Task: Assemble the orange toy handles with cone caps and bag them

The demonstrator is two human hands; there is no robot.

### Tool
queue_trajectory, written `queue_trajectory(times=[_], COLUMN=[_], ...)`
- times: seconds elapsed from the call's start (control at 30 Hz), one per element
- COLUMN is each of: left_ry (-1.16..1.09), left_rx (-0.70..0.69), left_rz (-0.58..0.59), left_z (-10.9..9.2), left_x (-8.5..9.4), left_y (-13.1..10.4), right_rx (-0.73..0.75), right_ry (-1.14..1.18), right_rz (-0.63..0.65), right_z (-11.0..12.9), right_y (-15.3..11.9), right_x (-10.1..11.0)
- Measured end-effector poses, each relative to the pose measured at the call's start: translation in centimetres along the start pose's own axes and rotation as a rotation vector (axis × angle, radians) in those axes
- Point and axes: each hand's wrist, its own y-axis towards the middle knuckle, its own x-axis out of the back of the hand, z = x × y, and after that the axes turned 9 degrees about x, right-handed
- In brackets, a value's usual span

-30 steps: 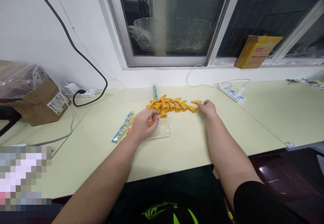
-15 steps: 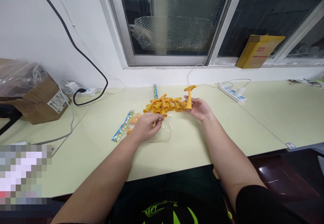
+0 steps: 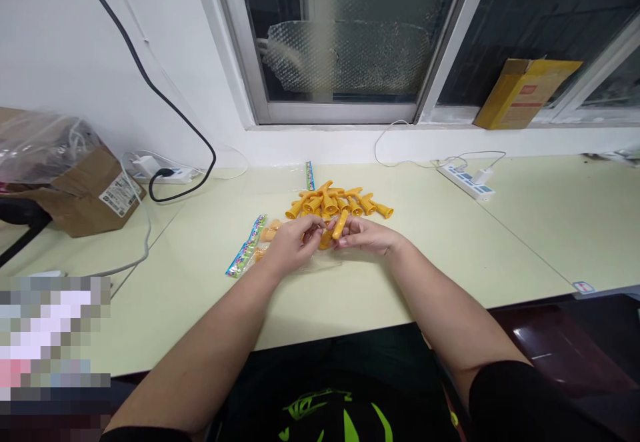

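My right hand grips a yellow plastic piece with a T-shaped top and a flared hollow end. That piece is tilted, its flared end toward the mouth of a clear plastic bag. My left hand is closed with fingertips pinched at the bag's open edge. Inside the bag, left of that hand, lie similar yellow pieces, and its colourful printed header points to the left. Just beyond both hands is a heap of more yellow T-shaped pieces.
Behind the heap lies another clear bag with a printed header. Power strips with white cords sit along the wall. A cardboard box and a black cable are on the left. A yellow carton leans at the window.
My right hand has moved left and toward me with the yellow piece, from beside the heap to the bag's mouth, tilting it. My left hand has stayed at the bag.
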Motion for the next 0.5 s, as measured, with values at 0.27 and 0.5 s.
queue_trajectory(times=[0.27,0.5], left_ry=[0.031,0.079], left_rx=[-0.005,-0.046], left_rz=[-0.012,-0.009], left_z=[0.05,-0.06], left_x=[-0.23,-0.35], left_y=[-0.03,0.06], right_rx=[-0.126,-0.228], right_ry=[0.01,-0.162], right_rz=[0.054,0.079], right_z=[-0.73,-0.08], right_y=[0.54,0.23], right_x=[-0.65,-0.06])
